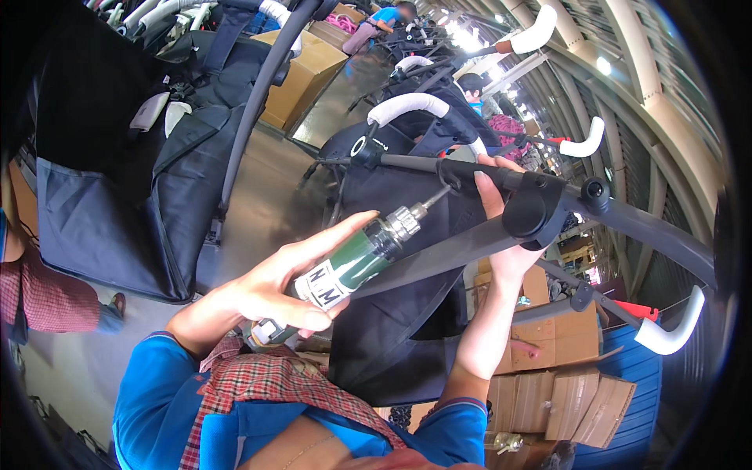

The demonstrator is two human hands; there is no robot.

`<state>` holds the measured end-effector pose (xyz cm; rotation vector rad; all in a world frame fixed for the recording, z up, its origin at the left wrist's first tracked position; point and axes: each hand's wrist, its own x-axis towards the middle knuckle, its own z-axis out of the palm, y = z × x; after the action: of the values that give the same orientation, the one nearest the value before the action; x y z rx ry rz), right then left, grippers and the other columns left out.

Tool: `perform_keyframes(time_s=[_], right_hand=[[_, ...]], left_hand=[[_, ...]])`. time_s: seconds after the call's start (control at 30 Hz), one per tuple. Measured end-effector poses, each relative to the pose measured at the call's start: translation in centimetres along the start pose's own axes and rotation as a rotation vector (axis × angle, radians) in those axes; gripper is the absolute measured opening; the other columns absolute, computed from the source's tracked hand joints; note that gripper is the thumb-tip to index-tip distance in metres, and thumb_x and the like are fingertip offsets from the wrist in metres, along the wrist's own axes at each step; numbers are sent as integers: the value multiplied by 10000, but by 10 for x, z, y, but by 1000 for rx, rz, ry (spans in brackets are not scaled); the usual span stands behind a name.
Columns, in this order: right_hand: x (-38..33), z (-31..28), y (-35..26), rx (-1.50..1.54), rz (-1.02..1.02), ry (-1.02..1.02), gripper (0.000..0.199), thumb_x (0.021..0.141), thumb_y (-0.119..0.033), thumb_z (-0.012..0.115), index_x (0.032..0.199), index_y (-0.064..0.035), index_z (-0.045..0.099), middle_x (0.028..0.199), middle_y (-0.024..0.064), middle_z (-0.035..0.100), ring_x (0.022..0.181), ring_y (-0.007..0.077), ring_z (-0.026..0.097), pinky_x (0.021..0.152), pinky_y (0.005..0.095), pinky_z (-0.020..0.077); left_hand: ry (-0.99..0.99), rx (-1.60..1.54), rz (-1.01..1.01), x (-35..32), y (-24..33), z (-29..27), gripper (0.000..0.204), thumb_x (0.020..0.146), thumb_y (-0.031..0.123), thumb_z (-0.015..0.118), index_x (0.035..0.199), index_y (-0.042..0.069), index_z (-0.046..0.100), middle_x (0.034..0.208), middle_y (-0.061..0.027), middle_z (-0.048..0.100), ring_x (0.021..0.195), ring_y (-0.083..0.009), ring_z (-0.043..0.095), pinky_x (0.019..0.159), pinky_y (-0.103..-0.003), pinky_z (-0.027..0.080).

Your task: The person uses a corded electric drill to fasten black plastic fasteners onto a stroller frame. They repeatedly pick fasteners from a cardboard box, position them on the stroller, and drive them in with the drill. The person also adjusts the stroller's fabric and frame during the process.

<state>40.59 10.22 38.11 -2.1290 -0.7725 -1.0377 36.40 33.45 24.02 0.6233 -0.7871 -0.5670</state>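
Note:
My left hand (pixel 270 286) is wrapped around a green power screwdriver (pixel 356 266) with a silver collar. Its thin bit points up and right, and the tip is close to a dark strap or loop (pixel 450 174) at the upper frame tube. My right hand (pixel 511 262) grips the grey stroller frame (pixel 462 244) from behind, beside its round black joint (pixel 534 213). Some of its fingers show above the upper tube; the tubes hide part of the hand. Black seat fabric (pixel 376 313) hangs below the frame. I cannot tell whether the bit touches a screw.
Another black stroller (pixel 110 219) stands at the left. More frames with white curved handles (pixel 670 325) are at the right and beyond. Cardboard boxes (pixel 560 337) are stacked at the lower right, and an open carton (pixel 301 78) stands farther back. A person (pixel 380 27) works at the back.

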Motion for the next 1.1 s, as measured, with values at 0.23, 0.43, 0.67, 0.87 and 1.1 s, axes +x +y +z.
perform_keyframes(time_s=[0.23,0.43,0.67,0.87,1.1], right_hand=[[2,-13,10,119,-105,-134,307,781,106,637,1086,80,614,1035,172,692,974,210,658,914,356,489],[0,-17,16,186,-110,-194,368,811,103,599,1178,92,561,1110,211,659,993,227,650,856,326,514],[-4,-12,18,296,-88,-154,373,825,102,580,1195,108,542,1129,229,648,1042,246,638,872,325,508],[-5,-15,22,286,-113,-188,370,843,89,564,1210,115,527,1170,259,621,1086,288,621,898,348,504],[-6,-29,10,4,-126,-276,364,906,-5,577,1247,95,501,1183,197,633,1061,213,614,941,339,466]], left_hand=[[2,55,-30,14,1,10,1124,689,87,776,1531,82,32,778,-124,578,566,-150,589,501,-267,487],[-19,-150,-41,19,0,18,1083,717,89,760,1535,111,50,801,-123,570,555,-147,576,498,-262,479],[-45,-346,-79,16,4,36,957,817,116,680,1539,156,54,790,-107,543,536,-141,550,481,-258,450],[-55,-392,-119,18,5,41,933,831,72,639,1540,188,43,809,-139,553,533,-181,574,464,-279,452],[-230,-964,-148,22,-22,15,880,751,87,702,1455,99,175,892,-243,512,527,-282,583,453,-337,503]])
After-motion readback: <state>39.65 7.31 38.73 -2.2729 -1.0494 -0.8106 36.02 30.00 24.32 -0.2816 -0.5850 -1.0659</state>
